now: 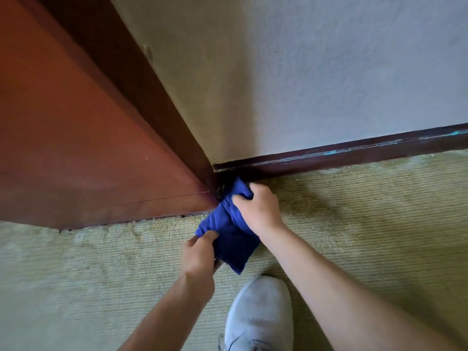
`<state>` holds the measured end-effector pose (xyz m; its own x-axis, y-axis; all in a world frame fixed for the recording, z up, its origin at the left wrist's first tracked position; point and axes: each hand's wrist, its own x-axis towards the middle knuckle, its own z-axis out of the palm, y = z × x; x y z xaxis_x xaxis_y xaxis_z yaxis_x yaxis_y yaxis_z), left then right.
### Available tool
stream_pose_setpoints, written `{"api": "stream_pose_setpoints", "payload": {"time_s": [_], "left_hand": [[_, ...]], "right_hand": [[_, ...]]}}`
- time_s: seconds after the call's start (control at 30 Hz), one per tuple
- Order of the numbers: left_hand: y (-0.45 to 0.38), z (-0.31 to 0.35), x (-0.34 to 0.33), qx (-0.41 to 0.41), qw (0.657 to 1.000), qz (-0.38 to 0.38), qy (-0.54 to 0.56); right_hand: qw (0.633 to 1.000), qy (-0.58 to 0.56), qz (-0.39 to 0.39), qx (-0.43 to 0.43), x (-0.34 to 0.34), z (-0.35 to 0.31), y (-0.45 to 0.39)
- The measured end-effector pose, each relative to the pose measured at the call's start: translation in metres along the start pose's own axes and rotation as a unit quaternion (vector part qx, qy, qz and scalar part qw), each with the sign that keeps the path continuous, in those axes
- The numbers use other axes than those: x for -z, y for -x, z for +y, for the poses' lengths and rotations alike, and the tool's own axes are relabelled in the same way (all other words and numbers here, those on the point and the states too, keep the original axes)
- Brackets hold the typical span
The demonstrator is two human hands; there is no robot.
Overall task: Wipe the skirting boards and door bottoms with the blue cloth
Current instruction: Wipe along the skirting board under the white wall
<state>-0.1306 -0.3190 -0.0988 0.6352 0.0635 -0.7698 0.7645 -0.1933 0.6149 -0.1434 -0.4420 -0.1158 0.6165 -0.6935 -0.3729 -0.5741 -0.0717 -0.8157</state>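
- Gripping the blue cloth [229, 224] with both hands, the person works at the floor corner where the door meets the wall.
- The right hand [258, 209] curls its fingers round the upper bunch of the cloth; this grip is closed on the fabric.
- Just beyond that grip, the cloth's top end presses into the dark corner at the end of the skirting board [354, 154].
- The left hand [200, 252] pinches the cloth's lower left edge between thumb and fingers, nearer the person than the right grip.
- Between the two grips the cloth runs in folds, and its lowest corner hangs below the left grip, over the carpet [88, 269].
- To the left of both grips stands the reddish-brown door [76, 135], with its darker frame [141, 84] running up from the corner.
- Below the grips, a pale grey shoe [258, 315] rests on the carpet.
- Beyond the right grip rises the pale textured wall [316, 72].
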Motion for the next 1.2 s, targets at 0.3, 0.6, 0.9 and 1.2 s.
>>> {"api": "stream_pose_setpoints", "payload": {"time_s": [0.3, 0.6, 0.9, 1.2], "left_hand": [[0.010, -0.008, 0.003, -0.053, 0.997, 0.013, 0.057], [0.000, -0.002, 0.012, -0.027, 0.999, -0.019, 0.006], [0.022, 0.004, 0.006, -0.136, 0.989, -0.010, 0.052], [0.022, -0.007, -0.007, -0.041, 0.986, -0.056, 0.154]], "right_hand": [[0.992, -0.064, 0.028, 0.104, 0.007, -0.029, 0.018], [0.997, -0.054, 0.049, 0.013, -0.020, 0.014, 0.004], [0.974, -0.179, 0.061, 0.128, 0.006, -0.028, 0.024], [0.966, -0.219, 0.102, -0.095, 0.025, 0.012, 0.005]]}}
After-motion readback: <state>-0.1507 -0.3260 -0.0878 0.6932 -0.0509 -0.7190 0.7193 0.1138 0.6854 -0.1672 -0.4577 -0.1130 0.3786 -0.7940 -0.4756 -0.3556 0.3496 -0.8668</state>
